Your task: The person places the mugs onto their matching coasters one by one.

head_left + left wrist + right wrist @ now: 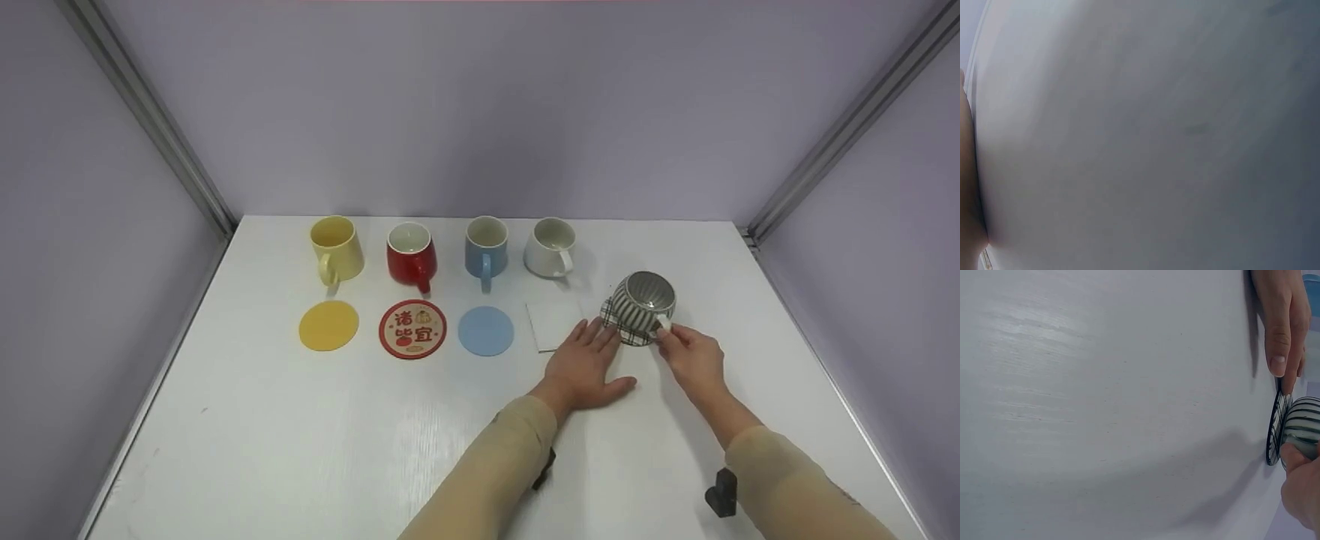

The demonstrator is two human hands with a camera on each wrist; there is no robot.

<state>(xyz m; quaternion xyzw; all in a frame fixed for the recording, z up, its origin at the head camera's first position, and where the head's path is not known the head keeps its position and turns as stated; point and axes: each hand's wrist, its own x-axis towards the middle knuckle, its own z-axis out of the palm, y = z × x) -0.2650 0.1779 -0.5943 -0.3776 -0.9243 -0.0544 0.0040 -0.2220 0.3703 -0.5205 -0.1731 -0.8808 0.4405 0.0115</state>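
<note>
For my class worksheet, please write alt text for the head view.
A person's right hand pinches the handle of a striped mug over a plaid coaster, the left hand beside it, palm down. Left of that mug, a yellow mug, red mug, blue mug and white mug stand behind coasters of similar colours.

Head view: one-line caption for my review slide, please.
Right hand holds a striped mug by its handle at a plaid coaster; left hand rests beside it.
</note>
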